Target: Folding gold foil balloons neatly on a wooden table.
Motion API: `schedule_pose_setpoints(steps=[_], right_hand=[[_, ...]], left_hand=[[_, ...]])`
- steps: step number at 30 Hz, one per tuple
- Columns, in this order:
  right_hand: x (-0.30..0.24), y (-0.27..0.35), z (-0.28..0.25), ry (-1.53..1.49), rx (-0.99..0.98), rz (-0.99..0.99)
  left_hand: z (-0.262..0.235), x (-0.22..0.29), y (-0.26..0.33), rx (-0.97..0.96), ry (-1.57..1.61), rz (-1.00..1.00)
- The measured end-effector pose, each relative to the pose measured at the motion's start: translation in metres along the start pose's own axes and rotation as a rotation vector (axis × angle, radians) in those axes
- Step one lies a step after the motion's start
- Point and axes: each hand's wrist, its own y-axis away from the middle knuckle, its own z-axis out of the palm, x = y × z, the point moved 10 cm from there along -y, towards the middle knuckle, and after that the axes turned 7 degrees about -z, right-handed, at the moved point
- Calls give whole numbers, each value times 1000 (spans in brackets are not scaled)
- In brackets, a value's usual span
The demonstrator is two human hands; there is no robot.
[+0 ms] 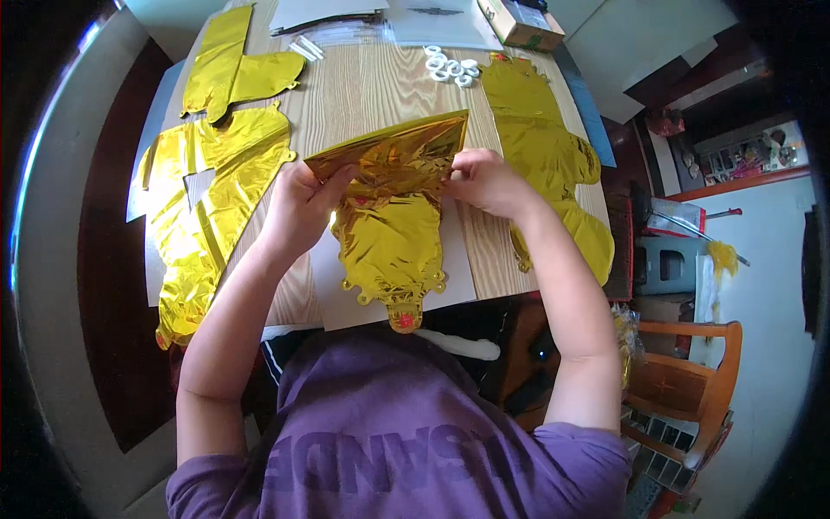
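Note:
A flat gold foil balloon (389,238) hangs between my two hands over the near part of the table. Its upper part is folded over and lifted, while the tabbed lower end with a red spot lies near the table's front edge. At the fold's left side, my left hand (303,203) pinches the foil between thumb and fingers. My right hand (490,182) grips the opposite side with its fingers closed. Under the balloon lies a pale sheet (467,281).
More flat gold foil balloons lie at the left (226,190), the far left (233,73) and the right (540,130). White tape rings (451,67) and short white sticks (307,48) rest farther back. A cardboard box (521,22) stands at the far right corner; a wooden chair (683,381) is beside me.

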Motion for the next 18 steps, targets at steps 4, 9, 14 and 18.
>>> schedule_pose_setpoints(steps=[4,9,14,18], right_hand=[[2,1,-2,-65,-57,11],[8,-1,1,70,5,-23],[18,-1,7,139,70,-63],[10,0,7,128,-20,-42]], left_hand=[[2,4,-1,-8,4,-11],[0,3,-1,16,-47,2],[2,1,-3,6,-84,-21],[2,5,-1,9,-89,-16]])
